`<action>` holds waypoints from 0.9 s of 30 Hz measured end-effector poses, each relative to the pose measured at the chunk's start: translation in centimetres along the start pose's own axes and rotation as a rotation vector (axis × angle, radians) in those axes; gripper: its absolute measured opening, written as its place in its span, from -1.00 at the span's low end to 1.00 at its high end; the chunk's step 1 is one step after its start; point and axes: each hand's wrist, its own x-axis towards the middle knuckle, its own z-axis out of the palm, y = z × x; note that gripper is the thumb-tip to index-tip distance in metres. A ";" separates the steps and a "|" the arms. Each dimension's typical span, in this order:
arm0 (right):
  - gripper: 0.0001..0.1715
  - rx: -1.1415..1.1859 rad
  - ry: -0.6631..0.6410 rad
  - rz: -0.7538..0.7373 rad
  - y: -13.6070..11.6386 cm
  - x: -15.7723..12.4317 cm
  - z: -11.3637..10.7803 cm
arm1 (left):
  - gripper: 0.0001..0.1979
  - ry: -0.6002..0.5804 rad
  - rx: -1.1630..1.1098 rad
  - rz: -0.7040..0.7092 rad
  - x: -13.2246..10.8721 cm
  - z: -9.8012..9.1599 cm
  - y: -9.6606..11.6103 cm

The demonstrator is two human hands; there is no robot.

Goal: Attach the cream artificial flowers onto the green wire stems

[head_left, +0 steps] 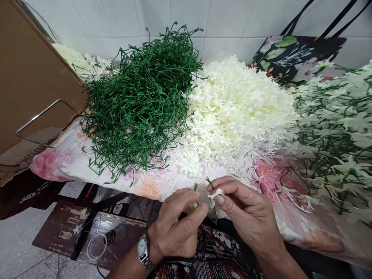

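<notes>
Both hands are close together over my lap, at the table's front edge. My left hand (184,219), with a metal watch at the wrist, pinches a green plastic stem (195,187) between thumb and fingers. In my right hand (244,209), thumb and forefinger grip a small white artificial flower (215,195); a green stem tip shows just above those fingers. Beyond the hands lie a big tangled heap of green stems (139,97) and, to its right, a heap of loose white flower heads (238,108).
Assembled white flowers on stems (343,131) pile up at the right. A black floral bag (296,58) leans on the tiled wall. A cardboard box (37,77) stands at the left, by a bent metal wire (43,112). Floral cloth (87,166) covers the table. Below, a brown wooden board (58,226) holds a clear ring.
</notes>
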 end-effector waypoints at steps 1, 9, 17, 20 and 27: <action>-0.92 -0.050 0.029 -0.028 0.0 -0.1 0.0 | -0.65 0.050 -0.046 -0.096 -0.1 0.1 0.3; -0.87 -0.326 0.178 -0.193 0.3 -0.7 0.4 | -0.80 0.239 -0.549 -0.716 0.3 0.0 0.5; -0.85 -0.434 0.109 -0.297 0.3 -0.9 0.7 | -0.92 0.158 -0.671 -0.804 1.7 0.7 0.7; -0.84 -0.477 0.089 -0.298 0.0 -1.0 0.2 | -0.89 0.091 -0.683 -0.843 1.7 0.6 0.7; -0.79 -0.522 -0.055 -0.376 -2.2 -0.2 -0.6 | -0.87 0.004 -0.605 -0.786 1.8 0.4 0.8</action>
